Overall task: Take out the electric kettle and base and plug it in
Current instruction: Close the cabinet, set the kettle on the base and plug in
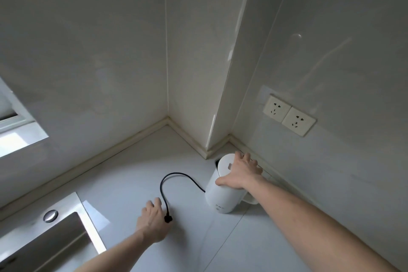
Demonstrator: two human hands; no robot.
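**Kettle on Surface, Plug at Left Hand**

The white electric kettle (223, 190) stands on the pale surface (136, 174), in the corner area near the wall column. The right hand (239, 172) lies over the top of the kettle, thumb on the near side and fingers spread across the lid; the grip is open and splayed, pressing on the kettle rather than closed around it. The base is hidden beneath the kettle body and cannot be told apart from it.

A black cord (176, 178) leaves the left side of the kettle, loops away from it across the surface and ends in a black plug (168, 219). The left hand (152, 221) rests palm down just beside the plug, fingers loosely curled; whether it touches the plug cannot be told.

Two white wall sockets (289, 115) sit side by side on the right wall, above the kettle. Both are unoccupied. A steel sink (55, 234) occupies the lower left.
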